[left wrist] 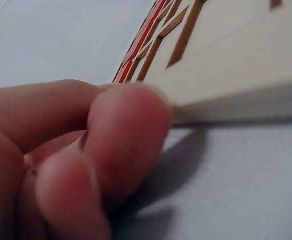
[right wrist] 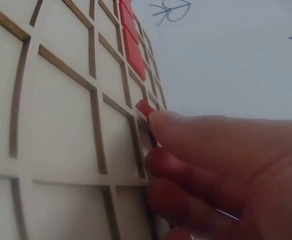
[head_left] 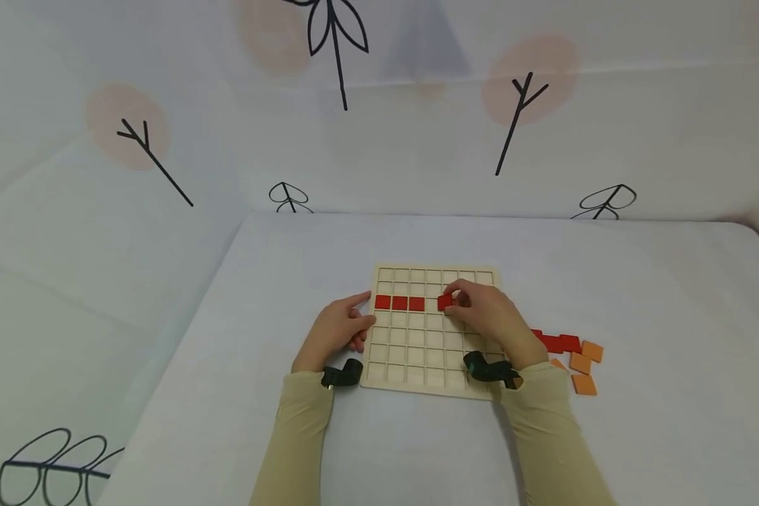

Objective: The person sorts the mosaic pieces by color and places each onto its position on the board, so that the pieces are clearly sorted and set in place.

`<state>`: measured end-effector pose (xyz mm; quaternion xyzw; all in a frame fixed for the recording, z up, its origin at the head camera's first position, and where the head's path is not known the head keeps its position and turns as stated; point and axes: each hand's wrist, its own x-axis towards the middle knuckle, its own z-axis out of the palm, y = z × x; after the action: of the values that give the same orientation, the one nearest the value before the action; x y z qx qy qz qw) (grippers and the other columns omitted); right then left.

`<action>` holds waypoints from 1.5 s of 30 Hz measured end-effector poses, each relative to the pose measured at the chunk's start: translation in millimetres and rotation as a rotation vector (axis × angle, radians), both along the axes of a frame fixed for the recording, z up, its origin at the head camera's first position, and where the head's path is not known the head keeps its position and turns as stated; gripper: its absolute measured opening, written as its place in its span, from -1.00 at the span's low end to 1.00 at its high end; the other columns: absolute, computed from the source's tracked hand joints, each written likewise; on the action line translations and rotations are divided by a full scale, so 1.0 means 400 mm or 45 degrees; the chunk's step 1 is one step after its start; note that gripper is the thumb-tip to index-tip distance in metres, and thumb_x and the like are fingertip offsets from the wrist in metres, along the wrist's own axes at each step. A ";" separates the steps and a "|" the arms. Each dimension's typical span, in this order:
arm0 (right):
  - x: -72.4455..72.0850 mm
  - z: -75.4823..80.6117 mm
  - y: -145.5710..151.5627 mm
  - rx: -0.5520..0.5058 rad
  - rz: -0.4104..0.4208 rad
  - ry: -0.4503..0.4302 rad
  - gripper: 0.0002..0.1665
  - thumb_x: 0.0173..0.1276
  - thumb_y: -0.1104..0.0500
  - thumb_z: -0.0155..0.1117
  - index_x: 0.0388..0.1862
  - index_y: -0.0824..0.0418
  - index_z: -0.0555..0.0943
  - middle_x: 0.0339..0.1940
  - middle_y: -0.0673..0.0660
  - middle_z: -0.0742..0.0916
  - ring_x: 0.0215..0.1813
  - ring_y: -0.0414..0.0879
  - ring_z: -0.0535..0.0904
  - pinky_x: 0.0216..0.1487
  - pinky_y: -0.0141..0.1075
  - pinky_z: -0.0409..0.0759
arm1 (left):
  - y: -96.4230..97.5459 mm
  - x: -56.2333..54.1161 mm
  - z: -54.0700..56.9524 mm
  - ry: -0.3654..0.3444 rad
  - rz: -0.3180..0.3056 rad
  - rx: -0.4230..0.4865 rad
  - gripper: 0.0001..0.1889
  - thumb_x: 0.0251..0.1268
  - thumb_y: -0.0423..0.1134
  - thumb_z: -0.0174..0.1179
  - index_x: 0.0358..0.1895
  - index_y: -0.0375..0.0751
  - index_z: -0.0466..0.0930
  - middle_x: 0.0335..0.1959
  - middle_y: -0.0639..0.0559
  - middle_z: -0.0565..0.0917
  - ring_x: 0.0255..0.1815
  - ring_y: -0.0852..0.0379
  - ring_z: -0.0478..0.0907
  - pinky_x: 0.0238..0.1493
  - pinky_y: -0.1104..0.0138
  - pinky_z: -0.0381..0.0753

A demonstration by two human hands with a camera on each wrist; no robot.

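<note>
A pale wooden grid board (head_left: 398, 354) lies flat on the table, with a row of red square tiles (head_left: 400, 303) set in its third row from the far side, at the left. Between thumb and fingers my right hand (head_left: 490, 313) pinches another red tile (head_left: 444, 302), tilted just over the board to the right of that row. In the right wrist view only a corner of this tile (right wrist: 144, 108) shows by the thumb. My left hand (head_left: 338, 327) touches the board's left edge with index finger and thumb; its other fingers are bent beside the board.
Loose red tiles (head_left: 570, 343) and several orange tiles (head_left: 580, 362) lie right of the board, partly hidden by my right wrist. The white table (head_left: 228, 323) meets a patterned cloth backdrop (head_left: 417, 154) at its far edge.
</note>
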<state>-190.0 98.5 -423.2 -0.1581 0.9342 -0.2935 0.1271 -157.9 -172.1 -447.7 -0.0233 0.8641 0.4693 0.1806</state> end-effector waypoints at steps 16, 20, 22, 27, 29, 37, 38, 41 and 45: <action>0.020 -0.018 -0.017 0.020 0.023 0.021 -0.68 0.16 0.12 0.23 -0.08 0.11 0.53 -0.46 -0.02 0.57 -0.39 -0.11 0.43 -0.34 -0.26 0.39 | -0.004 0.012 -0.023 -0.035 -0.032 0.068 -0.41 0.21 -0.14 0.12 0.33 0.06 0.18 -0.65 -0.06 0.57 -0.69 0.04 0.56 -0.63 0.32 0.52; 0.018 -0.017 -0.024 0.039 0.007 0.033 -0.71 0.16 0.12 0.24 -0.11 0.10 0.54 -0.47 -0.03 0.57 -0.40 -0.11 0.43 -0.35 -0.26 0.40 | -0.005 0.011 -0.020 -0.024 -0.026 0.071 -0.41 0.21 -0.15 0.11 0.32 0.05 0.18 -0.65 -0.07 0.57 -0.70 0.04 0.56 -0.64 0.32 0.51; 0.017 -0.017 -0.028 0.060 0.001 0.035 -0.71 0.15 0.10 0.25 -0.12 0.08 0.55 -0.48 -0.04 0.57 -0.41 -0.12 0.43 -0.36 -0.27 0.39 | -0.004 0.011 -0.020 -0.036 -0.019 0.066 -0.41 0.21 -0.14 0.12 0.32 0.06 0.18 -0.65 -0.07 0.58 -0.70 0.05 0.56 -0.64 0.33 0.51; 0.015 -0.014 -0.036 0.084 0.015 0.061 -0.71 0.16 0.11 0.26 -0.11 0.09 0.56 -0.50 -0.05 0.56 -0.43 -0.13 0.42 -0.40 -0.28 0.38 | -0.005 0.010 -0.018 -0.037 -0.011 0.055 -0.41 0.20 -0.14 0.12 0.32 0.08 0.19 -0.66 -0.07 0.58 -0.71 0.04 0.56 -0.63 0.31 0.52; 0.014 -0.013 -0.038 0.084 0.018 0.071 -0.70 0.16 0.11 0.26 -0.10 0.09 0.56 -0.50 -0.05 0.55 -0.43 -0.13 0.41 -0.41 -0.29 0.37 | -0.005 0.009 -0.016 -0.025 -0.006 0.050 -0.41 0.20 -0.14 0.12 0.32 0.08 0.19 -0.67 -0.07 0.58 -0.71 0.04 0.56 -0.63 0.30 0.53; 0.012 -0.012 -0.042 0.089 0.023 0.106 -0.71 0.15 0.08 0.26 -0.12 0.05 0.58 -0.53 -0.06 0.52 -0.44 -0.14 0.39 -0.44 -0.31 0.34 | -0.005 0.009 -0.007 -0.022 0.005 0.059 -0.42 0.20 -0.13 0.12 0.31 0.10 0.20 -0.67 -0.08 0.58 -0.70 0.03 0.56 -0.63 0.30 0.52; 0.012 -0.012 -0.042 0.092 0.022 0.112 -0.71 0.15 0.08 0.27 -0.12 0.05 0.58 -0.53 -0.07 0.52 -0.44 -0.15 0.39 -0.44 -0.31 0.33 | -0.005 0.009 -0.006 -0.018 0.006 0.059 -0.42 0.20 -0.13 0.12 0.31 0.10 0.20 -0.67 -0.08 0.58 -0.70 0.03 0.56 -0.63 0.30 0.52; 0.010 -0.014 -0.043 0.101 0.014 0.127 -0.72 0.14 0.07 0.27 -0.13 0.04 0.59 -0.53 -0.07 0.52 -0.45 -0.15 0.39 -0.45 -0.31 0.33 | -0.006 0.007 -0.004 -0.010 0.006 0.064 -0.42 0.20 -0.13 0.12 0.31 0.11 0.21 -0.67 -0.08 0.57 -0.71 0.03 0.56 -0.64 0.30 0.52; 0.011 -0.012 -0.045 0.112 0.000 0.133 -0.71 0.14 0.05 0.27 -0.12 0.03 0.59 -0.54 -0.07 0.52 -0.45 -0.15 0.39 -0.47 -0.31 0.34 | -0.005 0.005 -0.002 -0.006 0.000 0.069 -0.42 0.20 -0.13 0.13 0.31 0.10 0.20 -0.67 -0.08 0.57 -0.71 0.03 0.56 -0.64 0.31 0.51</action>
<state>-185.6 80.6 -428.0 -0.1676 0.9515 -0.2437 0.0851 -155.7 -174.0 -448.6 -0.0194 0.8505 0.4926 0.1831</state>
